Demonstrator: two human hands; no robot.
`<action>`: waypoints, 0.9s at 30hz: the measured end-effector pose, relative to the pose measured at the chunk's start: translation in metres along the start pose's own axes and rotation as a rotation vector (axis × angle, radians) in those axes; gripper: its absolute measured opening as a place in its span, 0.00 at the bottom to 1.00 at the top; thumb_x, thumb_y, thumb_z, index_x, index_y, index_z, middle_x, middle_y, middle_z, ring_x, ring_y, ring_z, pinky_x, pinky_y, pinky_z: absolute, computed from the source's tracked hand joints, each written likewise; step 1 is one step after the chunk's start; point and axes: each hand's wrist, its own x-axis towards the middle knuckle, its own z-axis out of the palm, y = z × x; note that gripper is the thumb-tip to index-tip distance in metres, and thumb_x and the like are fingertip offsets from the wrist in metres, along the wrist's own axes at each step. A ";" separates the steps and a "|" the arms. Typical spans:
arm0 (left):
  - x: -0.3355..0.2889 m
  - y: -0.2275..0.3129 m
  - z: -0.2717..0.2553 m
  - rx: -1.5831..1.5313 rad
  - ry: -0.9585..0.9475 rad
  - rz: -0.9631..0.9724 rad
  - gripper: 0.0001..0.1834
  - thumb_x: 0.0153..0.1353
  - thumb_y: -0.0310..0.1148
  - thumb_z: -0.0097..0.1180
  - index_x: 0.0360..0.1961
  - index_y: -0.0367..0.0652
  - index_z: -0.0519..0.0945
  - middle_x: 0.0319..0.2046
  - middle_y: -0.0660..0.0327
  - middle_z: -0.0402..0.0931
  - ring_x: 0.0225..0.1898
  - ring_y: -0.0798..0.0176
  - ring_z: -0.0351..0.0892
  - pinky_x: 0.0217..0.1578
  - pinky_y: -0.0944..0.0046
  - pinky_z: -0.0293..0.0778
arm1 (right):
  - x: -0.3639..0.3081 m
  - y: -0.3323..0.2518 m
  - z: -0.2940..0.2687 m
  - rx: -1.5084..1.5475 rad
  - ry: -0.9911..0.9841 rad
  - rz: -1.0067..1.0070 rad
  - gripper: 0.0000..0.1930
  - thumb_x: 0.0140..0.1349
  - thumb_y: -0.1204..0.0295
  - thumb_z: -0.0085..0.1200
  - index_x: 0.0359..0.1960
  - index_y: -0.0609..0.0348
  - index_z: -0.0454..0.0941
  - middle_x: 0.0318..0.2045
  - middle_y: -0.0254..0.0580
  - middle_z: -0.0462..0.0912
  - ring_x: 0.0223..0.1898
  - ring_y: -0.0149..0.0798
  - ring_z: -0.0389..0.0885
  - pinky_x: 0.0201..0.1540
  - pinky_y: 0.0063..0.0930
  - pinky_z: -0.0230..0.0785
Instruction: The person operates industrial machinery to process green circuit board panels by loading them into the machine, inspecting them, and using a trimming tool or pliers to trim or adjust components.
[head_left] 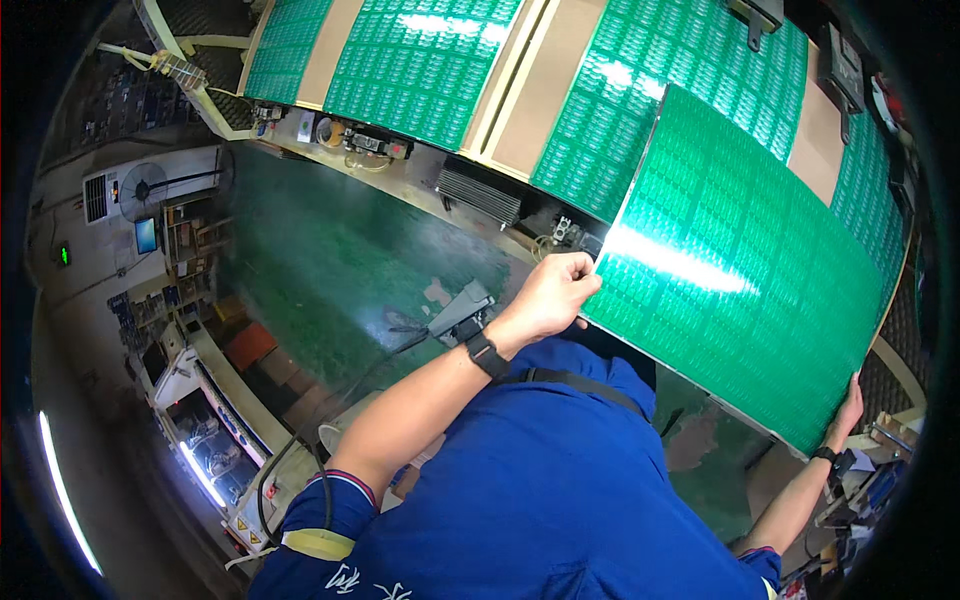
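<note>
The left hand (552, 296) pinches the green sheet (740, 310) by its near left corner; the right hand (846, 412) holds its right edge, probably to stop sagging. It juts past the near edge of the tabletop (540, 100); flat panels (420, 70) lie there, perhaps spaced for separate handling.

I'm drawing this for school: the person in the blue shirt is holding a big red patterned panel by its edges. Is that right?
Not quite: the patterned panel is green, not red, as the head view shows. The person in the blue shirt does hold it by its edges, with left grip and right grip.
</note>
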 end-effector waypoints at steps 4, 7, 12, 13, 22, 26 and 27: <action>0.021 -0.007 0.010 -0.058 -0.012 -0.049 0.11 0.67 0.28 0.52 0.26 0.39 0.74 0.21 0.66 0.72 0.21 0.73 0.74 0.19 0.70 0.77 | 0.035 -0.023 -0.014 -0.542 0.008 -0.107 0.22 0.68 0.53 0.54 0.39 0.65 0.80 0.31 0.36 0.83 0.33 0.28 0.73 0.42 0.28 0.67; 0.025 -0.002 0.025 -0.096 0.006 -0.101 0.11 0.64 0.29 0.55 0.23 0.39 0.73 0.20 0.64 0.72 0.18 0.72 0.74 0.16 0.68 0.76 | 0.034 -0.046 0.013 -0.699 0.239 -0.239 0.21 0.68 0.54 0.54 0.39 0.65 0.80 0.29 0.41 0.83 0.33 0.32 0.74 0.42 0.29 0.67; 0.037 -0.019 0.032 0.256 0.170 0.004 0.10 0.58 0.30 0.58 0.22 0.37 0.74 0.15 0.63 0.73 0.14 0.70 0.74 0.15 0.68 0.71 | 0.025 -0.065 0.090 -0.492 -0.189 -0.432 0.14 0.68 0.64 0.55 0.41 0.65 0.80 0.36 0.41 0.83 0.38 0.30 0.76 0.46 0.27 0.68; 0.037 -0.022 0.030 0.229 0.190 0.015 0.10 0.58 0.29 0.58 0.22 0.37 0.74 0.15 0.64 0.73 0.13 0.70 0.74 0.15 0.67 0.70 | 0.003 -0.081 0.117 -0.460 -0.264 -0.431 0.13 0.67 0.65 0.56 0.40 0.66 0.79 0.35 0.40 0.83 0.38 0.29 0.75 0.46 0.26 0.68; 0.034 -0.011 0.029 0.341 0.174 0.040 0.08 0.56 0.28 0.58 0.23 0.35 0.76 0.15 0.63 0.73 0.14 0.71 0.75 0.16 0.67 0.72 | -0.181 -0.201 0.253 -0.258 -0.675 -0.447 0.07 0.61 0.73 0.60 0.34 0.67 0.79 0.28 0.41 0.82 0.32 0.31 0.77 0.37 0.28 0.69; 0.029 0.004 0.030 0.295 0.140 -0.036 0.09 0.56 0.28 0.58 0.23 0.35 0.75 0.17 0.63 0.73 0.15 0.71 0.76 0.17 0.68 0.74 | -0.215 -0.220 0.272 -0.207 -0.886 -0.447 0.07 0.59 0.74 0.61 0.33 0.67 0.80 0.27 0.44 0.81 0.29 0.35 0.77 0.34 0.30 0.70; 0.028 0.004 0.029 0.294 0.139 -0.035 0.09 0.56 0.28 0.58 0.23 0.35 0.75 0.17 0.63 0.73 0.15 0.71 0.76 0.17 0.68 0.74 | -0.221 -0.224 0.273 -0.205 -0.934 -0.439 0.07 0.58 0.74 0.62 0.33 0.67 0.80 0.27 0.44 0.81 0.28 0.35 0.77 0.33 0.30 0.70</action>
